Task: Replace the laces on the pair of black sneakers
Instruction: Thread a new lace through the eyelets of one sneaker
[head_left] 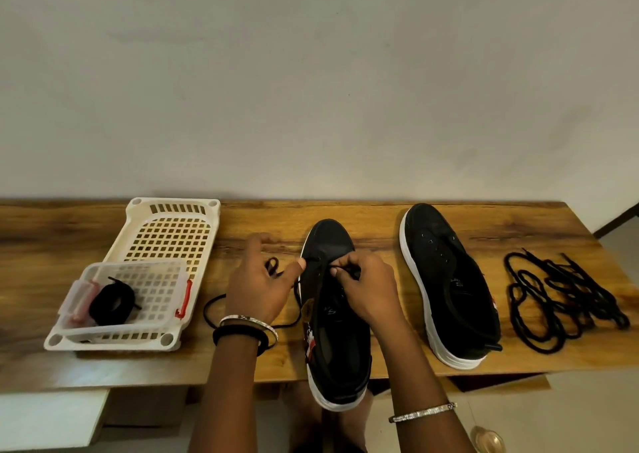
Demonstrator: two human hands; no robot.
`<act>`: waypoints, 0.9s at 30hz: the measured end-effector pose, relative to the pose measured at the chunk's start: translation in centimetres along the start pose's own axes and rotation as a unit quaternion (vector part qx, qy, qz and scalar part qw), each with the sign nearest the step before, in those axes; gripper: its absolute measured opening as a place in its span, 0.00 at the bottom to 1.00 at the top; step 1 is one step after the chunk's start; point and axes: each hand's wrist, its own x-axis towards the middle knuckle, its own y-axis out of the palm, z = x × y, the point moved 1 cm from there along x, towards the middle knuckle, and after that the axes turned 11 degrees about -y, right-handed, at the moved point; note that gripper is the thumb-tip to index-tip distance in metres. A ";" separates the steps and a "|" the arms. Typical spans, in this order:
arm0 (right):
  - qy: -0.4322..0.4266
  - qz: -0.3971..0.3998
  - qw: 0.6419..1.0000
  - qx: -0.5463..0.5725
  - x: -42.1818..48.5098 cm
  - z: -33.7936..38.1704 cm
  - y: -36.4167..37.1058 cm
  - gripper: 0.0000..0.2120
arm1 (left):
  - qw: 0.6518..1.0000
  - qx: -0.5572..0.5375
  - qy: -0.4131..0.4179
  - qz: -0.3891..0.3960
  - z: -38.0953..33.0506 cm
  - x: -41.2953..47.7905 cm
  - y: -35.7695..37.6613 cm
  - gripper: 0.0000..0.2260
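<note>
Wood-grain table [373,217], viewed from above. A white slotted basket [173,207] is noted at the left. A smaller clear tub [138,266] is set in its near end, and one coiled black lace [112,302] is held in the tub.

The centre sneaker [332,238] is laid toe-far, with its heel overhanging the near table edge. The right hand [370,286] is placed over its eyelets, with fingertips [342,269] pinched together on the new lace [214,305]. The rest of that lace is trailed left across the table under the left hand [256,286]. The left fingers are spread and straight, and the thumb tip is pressed to the sneaker's left side.

A second sneaker [446,279] is seen unlaced at the right. The loose laces [560,300] are piled further right.
</note>
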 end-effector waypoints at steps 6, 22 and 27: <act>-0.021 -0.032 0.999 0.014 0.0 0.0 -0.3 0.04 | 0.982 0.173 0.062 0.036 0.7 0.0 1.1 0.02; 0.053 -0.203 0.977 0.044 -0.2 -0.7 -2.0 0.07 | 0.809 -0.534 -0.239 0.060 -0.5 0.1 0.9 0.13; 0.072 -0.143 0.983 0.092 -0.2 -0.8 -1.5 0.04 | 0.925 -0.337 -0.176 -0.021 0.2 0.5 1.1 0.10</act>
